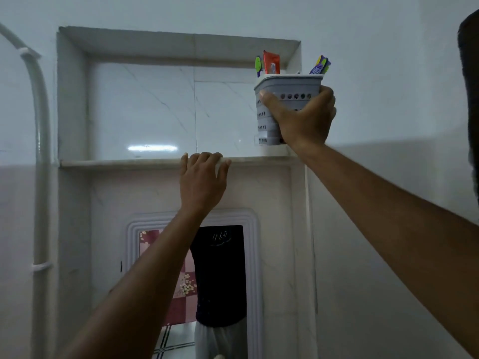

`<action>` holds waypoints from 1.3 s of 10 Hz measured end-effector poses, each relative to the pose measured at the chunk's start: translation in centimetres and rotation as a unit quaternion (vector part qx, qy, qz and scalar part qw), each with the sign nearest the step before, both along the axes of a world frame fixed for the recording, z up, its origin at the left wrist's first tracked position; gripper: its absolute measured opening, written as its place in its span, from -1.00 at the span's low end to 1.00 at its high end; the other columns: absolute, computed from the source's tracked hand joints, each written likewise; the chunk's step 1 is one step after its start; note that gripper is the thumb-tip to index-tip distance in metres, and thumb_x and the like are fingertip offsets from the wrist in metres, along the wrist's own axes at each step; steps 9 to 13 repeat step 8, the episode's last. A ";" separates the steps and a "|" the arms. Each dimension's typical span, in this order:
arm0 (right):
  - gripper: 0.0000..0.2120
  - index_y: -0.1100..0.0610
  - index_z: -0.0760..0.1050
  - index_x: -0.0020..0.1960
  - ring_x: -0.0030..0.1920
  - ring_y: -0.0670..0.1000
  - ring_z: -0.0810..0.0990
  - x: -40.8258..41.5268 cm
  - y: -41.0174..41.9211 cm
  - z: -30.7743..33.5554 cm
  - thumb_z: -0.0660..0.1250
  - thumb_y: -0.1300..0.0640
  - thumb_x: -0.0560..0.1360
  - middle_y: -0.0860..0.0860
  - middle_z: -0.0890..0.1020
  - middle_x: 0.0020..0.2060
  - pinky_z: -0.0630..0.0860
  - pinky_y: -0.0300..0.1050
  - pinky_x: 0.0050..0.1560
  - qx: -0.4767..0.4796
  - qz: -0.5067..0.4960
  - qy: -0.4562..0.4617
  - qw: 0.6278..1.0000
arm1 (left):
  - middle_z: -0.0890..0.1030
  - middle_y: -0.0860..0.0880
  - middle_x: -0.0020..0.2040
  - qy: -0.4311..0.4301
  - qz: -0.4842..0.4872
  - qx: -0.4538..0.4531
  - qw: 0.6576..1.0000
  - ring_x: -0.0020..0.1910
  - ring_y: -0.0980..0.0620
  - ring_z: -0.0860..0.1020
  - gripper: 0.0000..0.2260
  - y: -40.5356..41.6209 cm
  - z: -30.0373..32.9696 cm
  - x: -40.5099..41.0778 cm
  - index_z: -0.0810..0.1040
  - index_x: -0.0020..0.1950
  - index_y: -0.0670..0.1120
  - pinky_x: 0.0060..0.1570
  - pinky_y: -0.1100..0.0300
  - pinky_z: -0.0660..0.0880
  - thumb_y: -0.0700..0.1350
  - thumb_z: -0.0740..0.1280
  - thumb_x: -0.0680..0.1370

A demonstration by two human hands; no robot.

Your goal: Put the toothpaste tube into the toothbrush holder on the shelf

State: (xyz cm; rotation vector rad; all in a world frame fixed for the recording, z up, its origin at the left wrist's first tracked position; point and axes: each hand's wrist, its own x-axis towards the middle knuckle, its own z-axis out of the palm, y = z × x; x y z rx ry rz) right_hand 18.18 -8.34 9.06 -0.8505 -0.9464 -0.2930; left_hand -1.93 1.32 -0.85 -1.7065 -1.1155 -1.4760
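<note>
A grey perforated toothbrush holder [269,110] is at the right end of the wall niche, just above the shelf [116,162]. My right hand [303,117] grips its front and right side. A red-orange toothpaste tube [271,62] stands upright inside it, sticking out of the top. Beside the tube is a green toothbrush [258,65], and purple and yellow-green brush heads [321,64] lean out at the right. My left hand [202,177] rests on the shelf's front edge with fingers curled over it, holding nothing else.
The niche is recessed in a white tiled wall, with marble-look tiles at its back. A white pipe [41,151] runs down the left wall. Below the shelf hangs a white-framed mirror [194,281]. A dark object [470,99] hangs at the far right edge.
</note>
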 end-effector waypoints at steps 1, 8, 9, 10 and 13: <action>0.13 0.17 0.37 0.48 0.41 0.13 0.49 -0.7 2.6 -0.2 0.59 -0.56 0.21 0.05 0.51 0.36 0.53 0.03 0.33 -0.046 -0.003 -0.011 0.999 | 0.69 0.01 0.25 -0.003 0.004 -0.002 1.000 0.36 -0.09 0.55 -0.59 0.2 0.3 0.0 0.66 0.32 0.02 0.60 -0.16 0.20 0.22 0.17 0.73; 0.15 0.26 -0.20 0.79 0.77 0.26 0.02 0.7 6.8 -7.6 0.29 -0.45 0.63 0.23 0.00 0.77 0.07 0.20 0.73 -0.212 -0.070 -0.218 0.950 | 0.67 -0.01 0.30 0.014 -0.017 0.015 1.000 0.40 -0.11 0.52 -0.59 0.5 -0.1 -0.5 0.62 0.40 -0.01 0.62 -0.15 0.16 0.19 0.22 0.71; 0.15 0.26 -0.20 0.79 0.77 0.26 0.02 0.7 6.8 -7.6 0.29 -0.45 0.63 0.23 0.00 0.77 0.07 0.20 0.73 -0.212 -0.070 -0.218 0.950 | 0.67 -0.01 0.30 0.014 -0.017 0.015 1.000 0.40 -0.11 0.52 -0.59 0.5 -0.1 -0.5 0.62 0.40 -0.01 0.62 -0.15 0.16 0.19 0.22 0.71; 0.15 0.26 -0.20 0.79 0.77 0.26 0.02 0.7 6.8 -7.6 0.29 -0.45 0.63 0.23 0.00 0.77 0.07 0.20 0.73 -0.212 -0.070 -0.218 0.950 | 0.67 -0.01 0.30 0.014 -0.017 0.015 1.000 0.40 -0.11 0.52 -0.59 0.5 -0.1 -0.5 0.62 0.40 -0.01 0.62 -0.15 0.16 0.19 0.22 0.71; 0.15 0.26 -0.20 0.79 0.77 0.26 0.02 0.7 6.8 -7.6 0.29 -0.45 0.63 0.23 0.00 0.77 0.07 0.20 0.73 -0.212 -0.070 -0.218 0.950 | 0.67 -0.01 0.30 0.014 -0.017 0.015 1.000 0.40 -0.11 0.52 -0.59 0.5 -0.1 -0.5 0.62 0.40 -0.01 0.62 -0.15 0.16 0.19 0.22 0.71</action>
